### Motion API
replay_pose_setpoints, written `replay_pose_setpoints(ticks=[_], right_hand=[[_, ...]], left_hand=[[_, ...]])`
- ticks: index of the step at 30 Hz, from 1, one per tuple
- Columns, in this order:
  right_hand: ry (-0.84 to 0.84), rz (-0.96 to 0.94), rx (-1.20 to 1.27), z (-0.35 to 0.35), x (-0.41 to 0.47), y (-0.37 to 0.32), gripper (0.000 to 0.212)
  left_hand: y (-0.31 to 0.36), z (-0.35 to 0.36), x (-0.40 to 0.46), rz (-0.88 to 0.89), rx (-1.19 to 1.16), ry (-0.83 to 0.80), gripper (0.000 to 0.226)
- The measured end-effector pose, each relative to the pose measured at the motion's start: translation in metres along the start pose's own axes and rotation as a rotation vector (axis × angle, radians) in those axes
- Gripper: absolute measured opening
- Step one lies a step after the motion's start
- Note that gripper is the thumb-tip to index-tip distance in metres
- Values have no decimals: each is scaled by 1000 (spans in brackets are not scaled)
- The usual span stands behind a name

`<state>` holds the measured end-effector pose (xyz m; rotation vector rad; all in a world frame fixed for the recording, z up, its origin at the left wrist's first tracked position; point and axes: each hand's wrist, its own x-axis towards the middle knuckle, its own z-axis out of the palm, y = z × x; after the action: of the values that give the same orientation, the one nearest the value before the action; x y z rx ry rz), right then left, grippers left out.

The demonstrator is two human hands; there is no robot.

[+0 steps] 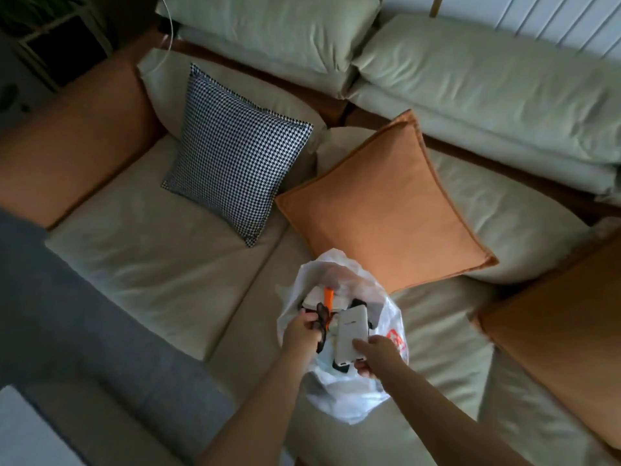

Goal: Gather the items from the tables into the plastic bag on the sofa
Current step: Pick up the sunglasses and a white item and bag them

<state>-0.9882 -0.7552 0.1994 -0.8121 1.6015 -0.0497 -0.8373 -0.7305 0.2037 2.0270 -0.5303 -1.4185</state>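
Observation:
A white plastic bag (pixel 356 395) with a red logo lies open on the sofa seat (pixel 161 264). My left hand (pixel 300 332) grips a pair of dark sunglasses (pixel 88 321) over the bag's mouth. My right hand (pixel 374 356) holds a white power bank (pixel 351 327) by its near end, tilted into the opening. Inside the bag lie an orange-handled item (pixel 328 295) and some dark and white objects, partly hidden.
An orange cushion (pixel 379 210) leans just behind the bag, with a black-and-white houndstooth cushion (pixel 235 153) to its left. Orange armrests (pixel 67 142) flank the sofa. A grey rug (pixel 84 331) and a white table corner (pixel 23 432) sit at lower left.

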Motion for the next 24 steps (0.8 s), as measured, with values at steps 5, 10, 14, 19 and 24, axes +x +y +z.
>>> replay_pose_setpoints(ticks=[5,10,14,19,24], right_hand=[[59,-43,-120,12,45,-9,7],[130,-112,-389,7,64,-5,9],[185,-149,-441,7,63,-3,28],[70,-357,-1040,-5,57,3,57],[48,-369,-1320,-24,50,10,51]], left_hand=[[-8,5,36,75,352,-191,33],[-32,-5,32,328,1083,-314,47],[-49,-12,30,415,1352,-439,47],[-48,-18,29,449,1255,-341,19],[-40,-28,24,221,795,-334,30]])
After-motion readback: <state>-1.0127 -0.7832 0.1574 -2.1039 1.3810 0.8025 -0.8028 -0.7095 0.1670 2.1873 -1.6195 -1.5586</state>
